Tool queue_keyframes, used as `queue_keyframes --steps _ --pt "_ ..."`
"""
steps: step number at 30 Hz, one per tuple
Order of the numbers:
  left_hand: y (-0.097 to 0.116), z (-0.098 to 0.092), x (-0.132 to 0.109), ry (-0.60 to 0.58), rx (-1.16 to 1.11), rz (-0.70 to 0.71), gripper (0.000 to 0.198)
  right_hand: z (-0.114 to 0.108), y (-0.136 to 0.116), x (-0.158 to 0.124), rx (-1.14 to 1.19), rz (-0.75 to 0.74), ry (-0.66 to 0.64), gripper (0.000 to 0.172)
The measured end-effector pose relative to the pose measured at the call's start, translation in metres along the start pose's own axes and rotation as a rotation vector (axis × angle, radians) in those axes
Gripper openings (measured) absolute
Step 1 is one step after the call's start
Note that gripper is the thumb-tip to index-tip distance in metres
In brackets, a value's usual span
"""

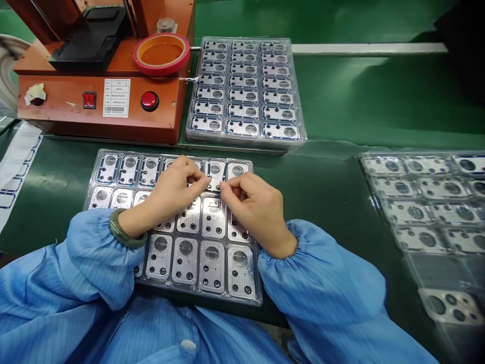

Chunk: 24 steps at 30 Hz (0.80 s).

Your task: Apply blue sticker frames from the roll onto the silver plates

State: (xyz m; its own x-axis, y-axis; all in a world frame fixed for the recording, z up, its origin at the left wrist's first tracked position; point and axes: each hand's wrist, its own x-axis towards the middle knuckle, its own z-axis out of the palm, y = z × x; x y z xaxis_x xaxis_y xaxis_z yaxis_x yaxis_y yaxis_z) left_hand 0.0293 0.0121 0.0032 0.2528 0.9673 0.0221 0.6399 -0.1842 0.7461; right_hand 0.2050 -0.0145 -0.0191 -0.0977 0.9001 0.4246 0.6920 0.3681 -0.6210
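A clear plastic tray (113, 154) lies before me on the green mat, filled with rows of small silver metal plates with round holes. My left hand (172, 194) and my right hand (255, 210) hover over the tray's upper middle, fingers pinched close together. Both pinch at one metal plate (215, 174) in the top row. Whether the plate is lifted or still seated I cannot tell. Blue sleeves cover both arms, and a green bangle sits on my left wrist.
An orange machine (76, 108) with a red button (149, 100), a red switch and a roll of red tape (161, 54) stands at the back left. A second full tray (244, 91) lies beside it. More trays (424, 212) sit at the right.
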Motion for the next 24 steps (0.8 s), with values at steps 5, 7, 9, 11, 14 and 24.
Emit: queue_keyframes --steps 5,7,9,11,14,24 --pt "0.0019 0.0001 -0.0002 -0.014 0.018 -0.006 0.012 -0.0006 -0.0007 0.0002 -0.023 0.009 -0.008 0.021" --pt "0.0026 0.0001 -0.0002 -0.015 0.023 -0.011 0.012 -0.0008 -0.0010 0.0003 -0.030 0.012 -0.008 0.020" --pt "0.0029 0.0000 -0.0002 -0.012 0.027 -0.015 0.012 -0.0009 -0.0012 0.0004 -0.033 0.013 -0.006 0.020" --pt "0.0029 -0.0001 0.0000 -0.012 0.032 -0.013 0.012 -0.0007 -0.0013 0.0004 -0.032 0.013 -0.004 0.020" --pt "0.0027 -0.0002 0.0003 -0.009 0.039 -0.008 0.012 -0.0002 -0.0013 0.0003 -0.032 0.016 -0.001 0.020" --pt "0.0018 0.0008 0.0001 -0.008 0.033 -0.011 0.012 0.0005 -0.0011 0.0004 -0.039 0.004 0.016 0.021"
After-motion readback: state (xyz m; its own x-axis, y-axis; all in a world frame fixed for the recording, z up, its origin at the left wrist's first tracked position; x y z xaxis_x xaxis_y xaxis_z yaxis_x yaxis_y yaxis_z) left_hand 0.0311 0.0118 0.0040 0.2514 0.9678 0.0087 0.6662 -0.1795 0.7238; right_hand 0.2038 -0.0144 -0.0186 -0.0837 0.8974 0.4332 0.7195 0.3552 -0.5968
